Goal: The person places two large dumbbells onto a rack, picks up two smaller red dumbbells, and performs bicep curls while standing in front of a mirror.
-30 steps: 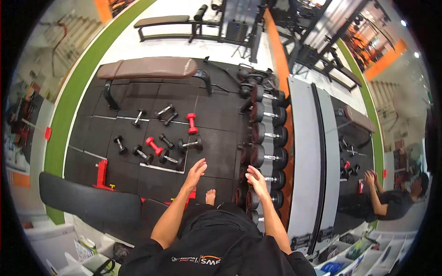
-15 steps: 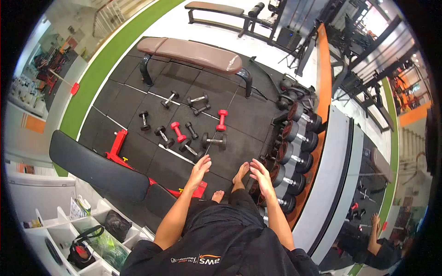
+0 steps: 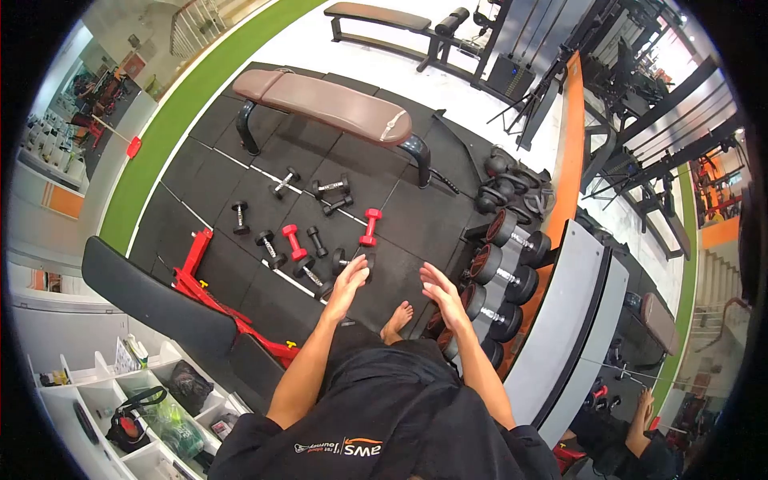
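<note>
My left hand (image 3: 350,282) is open and holds nothing, its fingers stretched forward over the floor dumbbells. It partly covers a black dumbbell (image 3: 339,261) behind it. My right hand (image 3: 445,296), also open with nothing in it, is held out in front of the dumbbell rack (image 3: 506,322). The palms face each other, well apart. On the black mat lie a red dumbbell (image 3: 293,242), another red dumbbell (image 3: 370,227), a small black dumbbell (image 3: 317,242) and several chrome-handled dumbbells, one of them (image 3: 240,218) farthest left.
A brown flat bench (image 3: 328,104) stands beyond the dumbbells. To my left are a black padded bench (image 3: 152,296) with a red frame (image 3: 192,268) and white cubbies (image 3: 88,400) holding bags. Kettlebells (image 3: 504,184) sit past the rack, and a mirror (image 3: 616,360) is at right.
My view has shifted slightly, so the floor dumbbells and rack sit a little differently. My hands are still raised and apart, the right one slightly farther left. Only one bare foot shows now.
</note>
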`<action>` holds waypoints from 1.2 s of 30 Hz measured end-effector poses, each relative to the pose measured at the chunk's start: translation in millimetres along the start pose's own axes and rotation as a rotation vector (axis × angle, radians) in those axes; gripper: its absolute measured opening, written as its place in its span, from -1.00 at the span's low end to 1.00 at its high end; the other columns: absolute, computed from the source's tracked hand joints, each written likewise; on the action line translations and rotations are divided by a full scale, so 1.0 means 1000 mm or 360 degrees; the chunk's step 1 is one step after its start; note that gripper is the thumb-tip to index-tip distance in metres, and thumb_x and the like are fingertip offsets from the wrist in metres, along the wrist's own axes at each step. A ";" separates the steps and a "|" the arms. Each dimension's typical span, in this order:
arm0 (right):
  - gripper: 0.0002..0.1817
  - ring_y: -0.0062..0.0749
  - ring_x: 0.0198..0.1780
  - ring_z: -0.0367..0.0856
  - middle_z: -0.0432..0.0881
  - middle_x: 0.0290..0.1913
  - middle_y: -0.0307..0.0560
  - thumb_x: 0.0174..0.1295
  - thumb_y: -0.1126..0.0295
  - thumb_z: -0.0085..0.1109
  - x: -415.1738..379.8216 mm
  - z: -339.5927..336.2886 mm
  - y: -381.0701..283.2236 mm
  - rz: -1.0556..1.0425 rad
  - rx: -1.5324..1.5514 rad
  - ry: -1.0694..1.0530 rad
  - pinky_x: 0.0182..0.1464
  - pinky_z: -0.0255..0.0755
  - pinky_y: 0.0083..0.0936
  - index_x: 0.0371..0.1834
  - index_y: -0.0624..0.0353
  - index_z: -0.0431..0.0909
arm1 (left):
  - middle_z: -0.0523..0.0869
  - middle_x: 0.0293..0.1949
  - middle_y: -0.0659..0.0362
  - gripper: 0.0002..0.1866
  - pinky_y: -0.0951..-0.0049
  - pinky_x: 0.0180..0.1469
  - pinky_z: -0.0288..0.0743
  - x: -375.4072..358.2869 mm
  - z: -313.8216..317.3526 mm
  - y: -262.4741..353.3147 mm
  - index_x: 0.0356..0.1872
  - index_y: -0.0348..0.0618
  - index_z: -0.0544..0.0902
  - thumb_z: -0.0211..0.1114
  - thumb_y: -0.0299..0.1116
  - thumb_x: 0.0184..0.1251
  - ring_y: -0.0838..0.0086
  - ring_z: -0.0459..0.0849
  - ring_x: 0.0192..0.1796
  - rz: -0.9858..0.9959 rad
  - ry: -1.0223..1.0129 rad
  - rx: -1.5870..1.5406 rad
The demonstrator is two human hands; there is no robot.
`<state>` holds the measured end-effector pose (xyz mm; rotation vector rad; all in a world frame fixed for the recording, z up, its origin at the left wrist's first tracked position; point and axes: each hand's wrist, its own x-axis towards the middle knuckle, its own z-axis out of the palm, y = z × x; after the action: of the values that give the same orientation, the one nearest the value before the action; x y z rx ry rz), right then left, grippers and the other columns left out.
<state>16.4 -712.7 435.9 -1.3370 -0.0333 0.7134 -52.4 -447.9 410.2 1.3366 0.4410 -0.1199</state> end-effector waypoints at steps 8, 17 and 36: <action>-0.30 -0.19 0.49 0.24 0.33 0.46 0.02 0.26 0.35 0.16 0.035 -0.024 -0.036 -0.0119 -0.0017 -0.0065 0.45 0.13 -0.28 0.50 0.15 0.24 | 0.44 0.38 0.05 -0.40 0.37 0.27 0.37 0.043 0.054 0.011 0.46 -0.13 0.32 0.17 -0.15 0.48 0.33 0.43 0.38 0.0023 -0.0110 -0.0030; -0.30 -0.23 0.50 0.23 0.32 0.46 0.01 0.25 0.35 0.19 0.100 -0.051 -0.063 -0.0114 -0.0102 -0.0139 0.46 0.12 -0.32 0.49 0.18 0.25 | 0.46 0.36 0.10 -0.39 0.38 0.28 0.33 0.106 0.059 0.025 0.46 -0.07 0.34 0.20 -0.12 0.46 0.40 0.43 0.36 0.0024 -0.0049 -0.0075; -0.30 -0.20 0.49 0.25 0.32 0.47 -0.02 0.25 0.36 0.18 0.278 -0.025 -0.164 0.0023 -0.0375 -0.0377 0.42 0.16 -0.28 0.50 0.15 0.26 | 0.47 0.36 0.07 -0.41 0.46 0.33 0.28 0.269 0.000 0.121 0.44 -0.15 0.36 0.19 -0.19 0.46 0.46 0.47 0.31 0.0236 0.0270 -0.0272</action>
<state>320.8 -608.3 472.4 -1.4705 -0.3057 0.8982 232.8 -374.4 419.4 1.2103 0.4825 0.1524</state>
